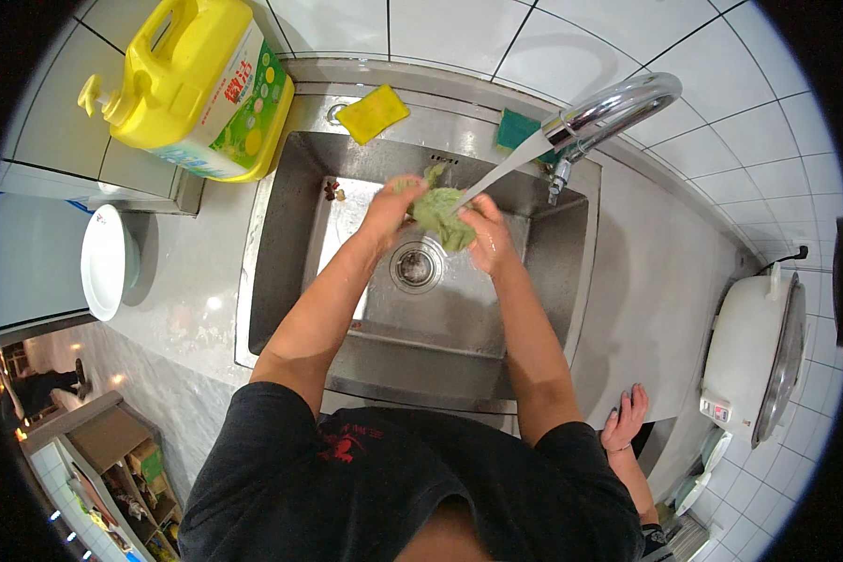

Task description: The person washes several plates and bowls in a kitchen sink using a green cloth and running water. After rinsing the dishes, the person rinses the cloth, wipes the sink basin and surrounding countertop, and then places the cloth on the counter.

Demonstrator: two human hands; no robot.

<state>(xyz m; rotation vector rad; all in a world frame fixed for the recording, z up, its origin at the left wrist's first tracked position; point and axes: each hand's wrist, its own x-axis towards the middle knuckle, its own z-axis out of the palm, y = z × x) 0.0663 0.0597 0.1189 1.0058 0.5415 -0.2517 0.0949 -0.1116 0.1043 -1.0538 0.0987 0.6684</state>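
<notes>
Water runs from the chrome faucet (604, 105) onto a wet green cloth (441, 218) above the stainless steel sink (407, 344). My left hand (393, 207) is at the cloth's left edge, blurred, its fingers partly hidden. At the right edge, my right hand (488, 228) grips the cloth beside the stream. Below both hands lies the sink's drain strainer (416, 267). Small reddish-brown scraps (334, 190) rest in the basin's back left corner.
A yellow sponge (373, 114) and a green scouring pad (518, 130) lie on the back rim. A large yellow detergent jug (204, 91) stands back left, white bowls (104, 263) left. Another person's hand (625, 419) touches the counter at right, near a white cooker (748, 351).
</notes>
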